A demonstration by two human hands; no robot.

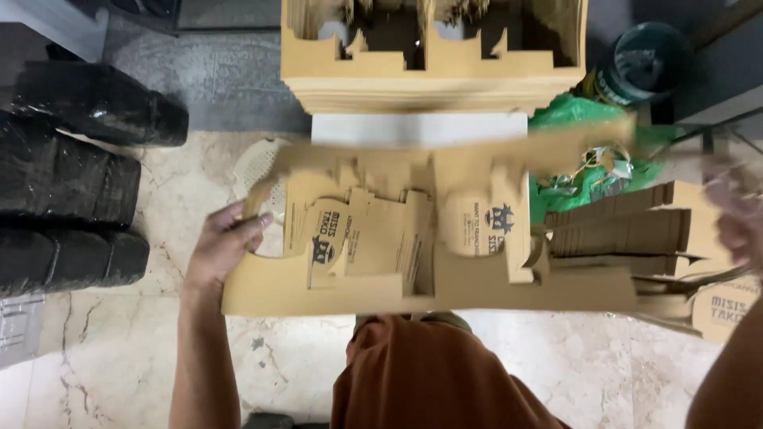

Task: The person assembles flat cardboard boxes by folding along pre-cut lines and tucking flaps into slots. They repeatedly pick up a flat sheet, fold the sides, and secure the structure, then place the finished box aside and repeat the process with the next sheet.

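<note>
I see the left hand (225, 242) pinched on the left edge of a flat die-cut cardboard blank (381, 270), held level above the marble floor (556, 373). The right hand (735, 214) is blurred at its far end; I cannot tell its grip. I judge the blank light, floppy across its cut-outs and easily creased, best held at solid edges. Beyond lies a stack of cardboard blanks (433, 75), green plastic bag (584, 171) beside.

Open marble floor (111, 349) lower-left gives clearance; tall stack of brown die-cut cardboard sheets (433, 75) blocks fwd, black wrapped bundles (67, 191) block left, green plastic bag (584, 155) w/ scraps obstructs right.
</note>
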